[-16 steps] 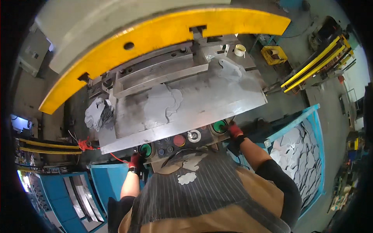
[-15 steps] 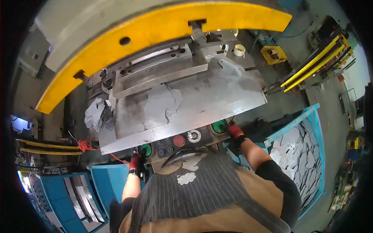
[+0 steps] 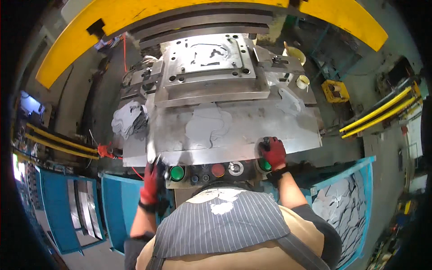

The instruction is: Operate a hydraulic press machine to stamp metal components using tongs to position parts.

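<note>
We see red-gloved left hand (image 3: 152, 182) clenched at grey steel press worktop (image 3: 234, 130) front edge, left of green round button (image 3: 177, 173); red-gloved right hand (image 3: 272, 152) released flat on edge.

**Hidden and cut-off parts at the press**

The right-hand green round push-button (image 3: 264, 165) is being largely covered by the red-gloved right hand (image 3: 272, 152). The fingertips of the red-gloved left hand (image 3: 152, 183) are being blurred against the grey steel table edge (image 3: 202, 157), so their grip cannot be told. The curved yellow press guard (image 3: 67, 49) is being cut off by the upper edge.
</note>
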`<action>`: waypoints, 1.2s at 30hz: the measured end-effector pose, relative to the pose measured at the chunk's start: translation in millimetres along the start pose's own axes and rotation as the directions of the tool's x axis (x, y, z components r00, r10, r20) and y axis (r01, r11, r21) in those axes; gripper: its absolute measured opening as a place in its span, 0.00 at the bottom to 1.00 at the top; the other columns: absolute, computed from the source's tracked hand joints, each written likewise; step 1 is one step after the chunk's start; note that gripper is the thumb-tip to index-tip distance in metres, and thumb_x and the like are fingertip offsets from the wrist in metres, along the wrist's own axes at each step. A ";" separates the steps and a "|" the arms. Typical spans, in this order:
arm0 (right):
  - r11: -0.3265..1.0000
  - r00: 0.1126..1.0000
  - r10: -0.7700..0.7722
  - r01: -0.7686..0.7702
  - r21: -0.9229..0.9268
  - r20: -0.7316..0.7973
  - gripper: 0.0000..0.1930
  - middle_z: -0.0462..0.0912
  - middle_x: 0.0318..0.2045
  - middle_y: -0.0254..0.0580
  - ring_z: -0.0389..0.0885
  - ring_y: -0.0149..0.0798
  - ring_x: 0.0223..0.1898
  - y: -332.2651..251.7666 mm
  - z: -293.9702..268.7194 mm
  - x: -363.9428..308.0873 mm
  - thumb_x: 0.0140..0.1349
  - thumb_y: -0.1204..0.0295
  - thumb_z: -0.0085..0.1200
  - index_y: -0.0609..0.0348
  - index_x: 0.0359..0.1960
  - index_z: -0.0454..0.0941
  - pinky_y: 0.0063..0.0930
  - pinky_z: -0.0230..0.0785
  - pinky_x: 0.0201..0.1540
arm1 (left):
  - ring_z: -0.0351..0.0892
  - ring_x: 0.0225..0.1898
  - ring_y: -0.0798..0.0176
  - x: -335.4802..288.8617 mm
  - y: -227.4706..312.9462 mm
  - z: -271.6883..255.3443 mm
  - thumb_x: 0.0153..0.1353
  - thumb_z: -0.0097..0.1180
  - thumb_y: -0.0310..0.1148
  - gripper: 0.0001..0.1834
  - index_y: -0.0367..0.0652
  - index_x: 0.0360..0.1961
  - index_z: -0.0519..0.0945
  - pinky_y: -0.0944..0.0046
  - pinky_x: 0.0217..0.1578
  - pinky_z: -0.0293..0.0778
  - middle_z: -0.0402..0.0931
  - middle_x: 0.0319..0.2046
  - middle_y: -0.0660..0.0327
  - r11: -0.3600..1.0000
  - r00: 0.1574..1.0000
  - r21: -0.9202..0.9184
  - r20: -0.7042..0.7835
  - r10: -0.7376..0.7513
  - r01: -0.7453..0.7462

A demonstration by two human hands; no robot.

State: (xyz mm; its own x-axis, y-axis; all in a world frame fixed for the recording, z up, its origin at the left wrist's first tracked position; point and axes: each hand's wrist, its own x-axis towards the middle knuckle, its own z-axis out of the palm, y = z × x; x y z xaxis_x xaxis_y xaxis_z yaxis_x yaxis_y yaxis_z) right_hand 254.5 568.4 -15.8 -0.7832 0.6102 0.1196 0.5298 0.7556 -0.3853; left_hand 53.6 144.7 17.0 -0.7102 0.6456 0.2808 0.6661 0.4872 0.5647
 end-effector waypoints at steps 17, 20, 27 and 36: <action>0.969 0.994 0.105 -0.093 0.227 -0.042 0.18 0.75 0.29 0.50 0.74 0.54 0.33 21.7 21.9 13.3 0.47 0.57 0.53 0.57 0.34 0.70 0.45 0.66 0.34 | 0.63 0.17 0.76 294.1 105.1 47.4 0.60 0.47 0.39 0.10 0.43 0.31 0.69 0.73 0.16 0.65 0.66 0.20 0.69 0.552 0.954 -0.779 0.267 -0.134 0.296; 0.974 0.994 0.101 -0.091 0.207 -0.037 0.19 0.75 0.30 0.50 0.73 0.54 0.34 23.8 24.8 15.5 0.47 0.56 0.53 0.56 0.36 0.70 0.45 0.66 0.35 | 0.65 0.16 0.73 293.9 106.3 42.7 0.60 0.46 0.36 0.08 0.44 0.31 0.68 0.71 0.14 0.67 0.65 0.18 0.67 0.531 0.956 -0.796 0.266 -0.124 0.291; 0.977 0.992 0.111 -0.099 0.188 -0.054 0.20 0.76 0.30 0.50 0.73 0.54 0.34 13.1 14.3 22.1 0.47 0.56 0.54 0.56 0.36 0.71 0.44 0.66 0.35 | 0.64 0.14 0.75 287.3 119.2 41.3 0.60 0.45 0.37 0.07 0.45 0.31 0.68 0.73 0.13 0.64 0.65 0.18 0.69 0.478 0.948 -0.820 0.250 -0.195 0.315; 0.957 0.979 0.200 -0.205 0.204 0.047 0.19 0.76 0.30 0.50 0.74 0.54 0.34 4.2 7.4 20.2 0.46 0.57 0.54 0.57 0.34 0.71 0.44 0.66 0.35 | 0.66 0.15 0.73 298.1 108.0 34.7 0.60 0.45 0.40 0.09 0.47 0.33 0.70 0.72 0.15 0.66 0.68 0.20 0.66 0.218 0.980 -0.958 0.161 -0.121 0.185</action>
State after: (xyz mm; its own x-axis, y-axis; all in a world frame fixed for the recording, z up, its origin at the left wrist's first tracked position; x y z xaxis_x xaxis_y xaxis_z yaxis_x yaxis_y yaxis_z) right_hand 238.5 582.1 -21.7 -0.6763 0.7366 -0.0033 0.6013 0.5495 -0.5801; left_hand -78.2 410.2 134.7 -0.7394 0.6683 0.0817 -0.2041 -0.3381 0.9187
